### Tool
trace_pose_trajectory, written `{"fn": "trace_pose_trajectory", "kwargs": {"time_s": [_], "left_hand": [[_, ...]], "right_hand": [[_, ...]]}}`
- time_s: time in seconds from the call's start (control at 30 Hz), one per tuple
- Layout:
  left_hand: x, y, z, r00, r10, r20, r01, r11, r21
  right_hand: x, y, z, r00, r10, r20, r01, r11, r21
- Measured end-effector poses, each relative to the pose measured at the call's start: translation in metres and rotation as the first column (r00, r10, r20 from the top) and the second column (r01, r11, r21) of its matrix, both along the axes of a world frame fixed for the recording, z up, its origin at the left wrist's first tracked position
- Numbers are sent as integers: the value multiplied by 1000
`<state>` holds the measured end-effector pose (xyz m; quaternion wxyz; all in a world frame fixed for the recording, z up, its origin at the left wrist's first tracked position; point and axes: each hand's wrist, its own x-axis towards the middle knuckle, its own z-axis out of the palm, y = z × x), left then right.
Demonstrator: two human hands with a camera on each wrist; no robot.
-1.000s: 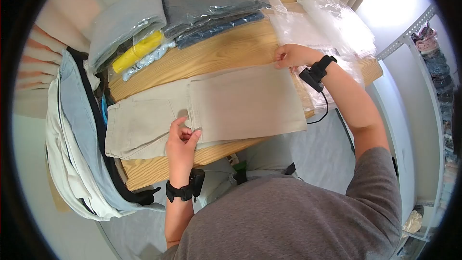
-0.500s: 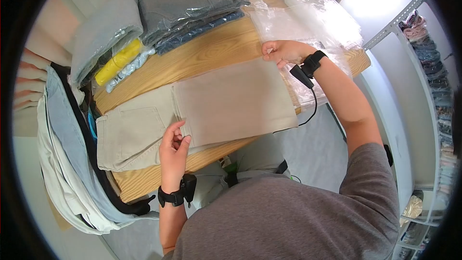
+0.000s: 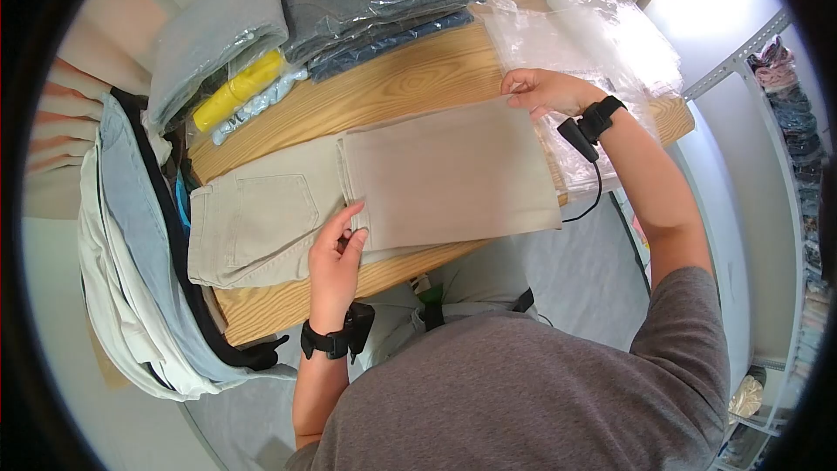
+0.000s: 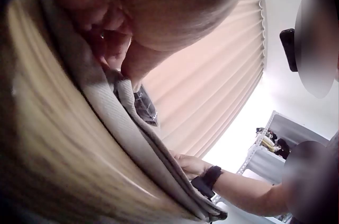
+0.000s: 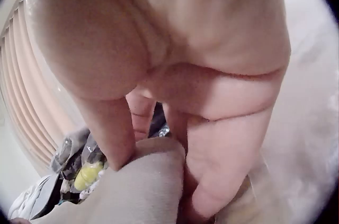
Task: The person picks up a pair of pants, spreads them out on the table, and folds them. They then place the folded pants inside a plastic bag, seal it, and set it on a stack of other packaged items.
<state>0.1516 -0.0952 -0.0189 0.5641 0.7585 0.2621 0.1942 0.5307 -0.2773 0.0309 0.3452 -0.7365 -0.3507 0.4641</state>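
Note:
Beige trousers (image 3: 436,176) lie across the wooden table (image 3: 410,78), legs folded back over the upper part, with the waistband and back pocket at the left. The left hand (image 3: 336,257) pinches the near edge of the folded layers where the hem crosses, thumb and fingertips on the cloth. At the far right corner of the fold, the right hand (image 3: 551,92) pinches the cloth; in the right wrist view, its thumb and fingers (image 5: 212,165) are round the folded edge (image 5: 153,176). The left wrist view shows the left hand (image 4: 153,12) over the stacked edges of cloth (image 4: 143,144).
Bagged grey garments (image 3: 375,0) and a yellow roll (image 3: 237,92) lie along the table's back left. Clear plastic bags (image 3: 602,35) cover the back right. Pale and blue garments (image 3: 139,235) hang at the left edge. A metal shelf (image 3: 741,61) with folded clothes stands at right.
The head view shifted left and then back. Both hands stay at the same parts of the trousers, and the cloth's fold looks much the same.

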Motion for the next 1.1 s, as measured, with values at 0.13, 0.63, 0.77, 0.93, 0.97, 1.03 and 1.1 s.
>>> {"fn": "trace_pose_trajectory", "kwargs": {"time_s": [0.13, 0.63, 0.77, 0.93, 0.97, 1.03, 1.1], "left_hand": [[1, -1, 0, 1000, 29, 0, -29, 1000, -1], [4, -4, 5, 997, 3, -73, 10, 986, 168], [5, -5, 3, 997, 8, -80, 8, 980, 199], [6, -6, 2, 996, 23, -83, -3, 974, 227], [6, -6, 3, 997, 29, -77, -9, 970, 242], [6, -5, 3, 996, 23, -82, -1, 968, 250], [6, -6, 3, 996, 14, -88, 10, 965, 262]], "right_hand": [[-2, -3, -3, 995, -16, 97, 12, 999, 35], [11, -2, -11, 944, 172, 283, -146, 983, -109], [-9, -4, -5, 904, 133, 407, -104, 990, -93], [-101, -37, 22, 610, -11, 792, -299, 923, 243], [-119, -51, 22, 589, 60, 806, -411, 881, 235], [-153, -71, 12, 534, 246, 809, -402, 916, -14], [-173, -78, -4, 640, 184, 746, -304, 952, 25]]}}
